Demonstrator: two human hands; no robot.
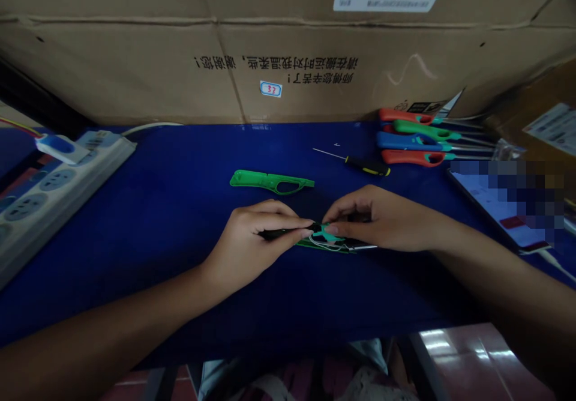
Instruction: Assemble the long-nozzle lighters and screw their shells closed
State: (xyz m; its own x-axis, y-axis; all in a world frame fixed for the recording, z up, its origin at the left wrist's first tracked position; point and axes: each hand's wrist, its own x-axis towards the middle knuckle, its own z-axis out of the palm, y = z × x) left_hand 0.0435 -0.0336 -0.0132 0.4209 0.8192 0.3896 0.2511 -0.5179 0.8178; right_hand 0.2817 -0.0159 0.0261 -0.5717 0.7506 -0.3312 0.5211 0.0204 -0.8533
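My left hand and my right hand meet at the middle of the blue table over a green lighter body lying flat. Both hands pinch at it with thumb and fingers, around a small teal trigger piece and a black part inside it. A thin metal tip sticks out to the right under my right hand. A separate green plastic shell half lies just behind my hands, untouched.
A small black-and-yellow screwdriver lies behind my right hand. Several long lighters in red, green and blue are stacked at the back right. A power strip lies at the left, a phone at the right. Cardboard boxes wall off the back.
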